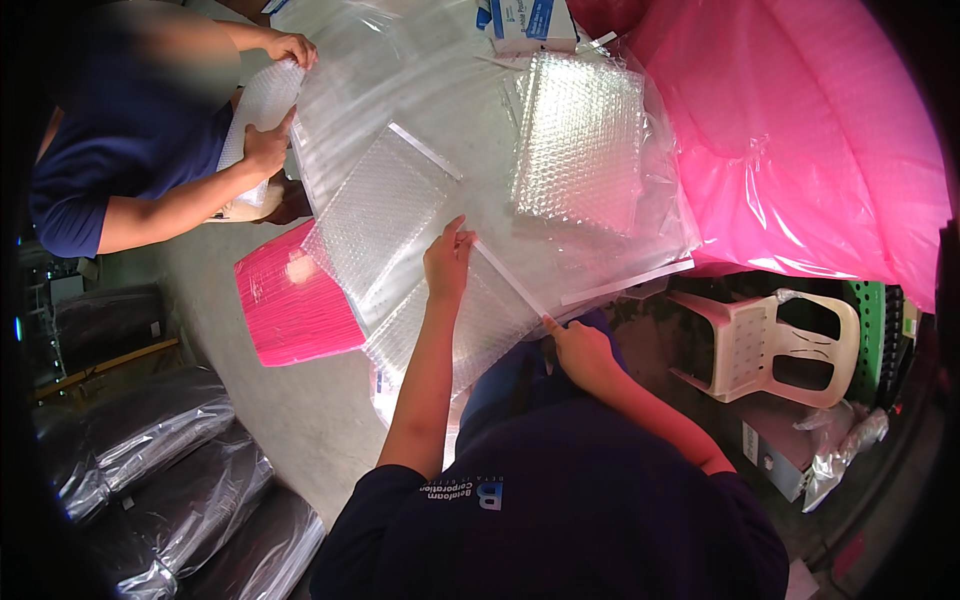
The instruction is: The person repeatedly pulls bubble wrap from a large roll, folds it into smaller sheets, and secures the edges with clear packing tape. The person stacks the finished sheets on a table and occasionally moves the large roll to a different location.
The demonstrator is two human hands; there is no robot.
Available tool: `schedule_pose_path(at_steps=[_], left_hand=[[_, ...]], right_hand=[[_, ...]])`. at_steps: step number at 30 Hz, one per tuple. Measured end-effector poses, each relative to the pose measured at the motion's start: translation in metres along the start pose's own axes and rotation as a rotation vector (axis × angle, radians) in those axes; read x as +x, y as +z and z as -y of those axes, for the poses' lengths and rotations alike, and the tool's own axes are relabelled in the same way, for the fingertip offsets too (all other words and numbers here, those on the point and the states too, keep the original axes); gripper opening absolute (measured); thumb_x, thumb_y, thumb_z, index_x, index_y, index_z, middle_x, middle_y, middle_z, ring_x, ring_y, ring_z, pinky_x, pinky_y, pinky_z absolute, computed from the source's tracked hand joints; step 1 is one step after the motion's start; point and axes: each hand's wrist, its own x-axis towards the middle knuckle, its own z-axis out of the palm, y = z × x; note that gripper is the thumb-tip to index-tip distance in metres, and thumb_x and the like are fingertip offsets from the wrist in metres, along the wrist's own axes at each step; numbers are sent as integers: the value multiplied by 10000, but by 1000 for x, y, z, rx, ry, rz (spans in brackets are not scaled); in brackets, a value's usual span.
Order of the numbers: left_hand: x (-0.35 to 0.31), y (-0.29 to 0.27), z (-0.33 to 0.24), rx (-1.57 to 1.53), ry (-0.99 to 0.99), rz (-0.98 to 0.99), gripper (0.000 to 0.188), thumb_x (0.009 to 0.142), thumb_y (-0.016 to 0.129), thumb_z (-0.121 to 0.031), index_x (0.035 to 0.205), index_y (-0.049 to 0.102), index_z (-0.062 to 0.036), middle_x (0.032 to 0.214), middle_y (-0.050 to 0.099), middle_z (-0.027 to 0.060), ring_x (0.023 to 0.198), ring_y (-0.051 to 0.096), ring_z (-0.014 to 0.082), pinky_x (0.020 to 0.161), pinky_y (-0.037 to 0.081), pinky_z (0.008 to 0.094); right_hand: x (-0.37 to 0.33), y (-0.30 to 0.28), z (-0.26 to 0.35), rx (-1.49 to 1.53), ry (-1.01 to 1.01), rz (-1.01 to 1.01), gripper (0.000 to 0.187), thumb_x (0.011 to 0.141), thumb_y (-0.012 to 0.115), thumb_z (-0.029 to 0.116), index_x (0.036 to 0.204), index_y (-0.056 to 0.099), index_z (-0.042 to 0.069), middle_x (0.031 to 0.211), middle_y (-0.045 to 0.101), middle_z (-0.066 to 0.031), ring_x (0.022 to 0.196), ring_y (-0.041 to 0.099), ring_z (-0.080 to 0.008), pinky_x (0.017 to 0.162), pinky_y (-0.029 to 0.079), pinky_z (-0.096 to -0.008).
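Observation:
A clear bubble wrap pouch [492, 312] with a white strip along its upper edge lies at the near side of the table, in front of my body. My left hand [448, 262] is at the strip's far end, fingers bent around that corner. At the strip's near right end, my right hand [583, 352] pinches the other corner between thumb and fingers. Just beyond my left hand lies a second bubble wrap pouch [378, 205], also with a white strip. A stack of bubble wrap pouches [580, 145] rests farther right on the table.
Across the left side, a co-worker holds a bubble wrap sheet [262, 110]. A blue and white box [533, 22] stands at the far edge. Large pink plastic [790, 140] bulges on the right, above a cream plastic chair [770, 345]. A pink bundle [290, 300] sits beside the table [480, 130]; dark wrapped bundles [190, 490] lie lower left.

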Motion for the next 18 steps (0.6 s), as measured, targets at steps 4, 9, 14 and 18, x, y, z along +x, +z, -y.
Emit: schedule_pose_path(at_steps=[4,9,14,18], left_hand=[[1,0,4,6,13,9,407,832,653,-50,1223,538,-53,851,697,98,775,680,170,710,548,284],[1,1,-24,-25,-124,-164,599,788,704,-83,1322,432,-79,1063,634,139,873,636,184,739,529,291],[-31,15,-33,149,45,-200,502,756,732,-189,1204,534,-78,1150,570,134,1003,564,258,845,468,363],[-91,15,-30,231,520,300,365,766,696,-245,1097,625,-110,1166,582,84,1085,542,283,885,440,375]], right_hand=[[2,-4,0,10,8,17,463,841,463,80,1301,508,107,786,596,-189,706,634,-338,604,510,-428],[12,11,-9,-4,79,-41,455,846,488,107,1298,521,151,797,581,-166,708,603,-330,621,476,-425],[14,2,-3,13,73,-71,427,861,467,102,1280,536,149,838,597,-182,748,616,-341,629,478,-434],[6,-13,5,-75,34,-42,410,838,486,114,1236,576,152,854,605,-172,753,622,-325,644,471,-428]])
